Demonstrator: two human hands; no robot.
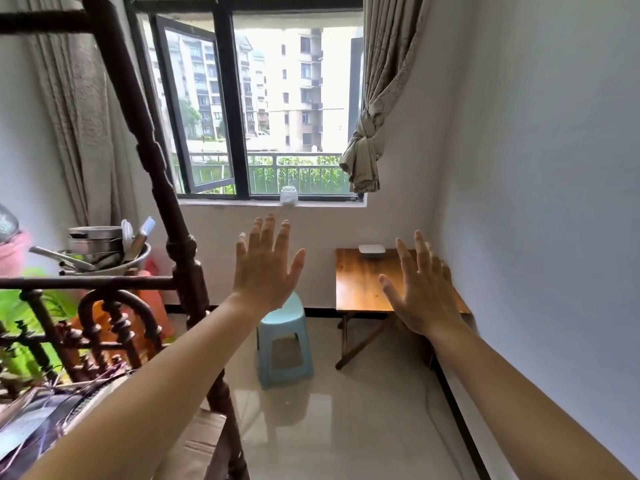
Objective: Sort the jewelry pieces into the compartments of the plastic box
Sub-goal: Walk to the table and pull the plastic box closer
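We hold our left hand (265,268) and right hand (424,292) up, fingers spread and empty, well apart from the small white plastic box (371,250) on the brown wooden folding table (360,282); no jewelry shows, so sorting seems unstarted

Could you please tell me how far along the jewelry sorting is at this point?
Nothing looks done. Both the left hand and right hand are raised, open and empty. A white box-like object sits on the wooden table across the room; no jewelry is visible. All sorting remains.
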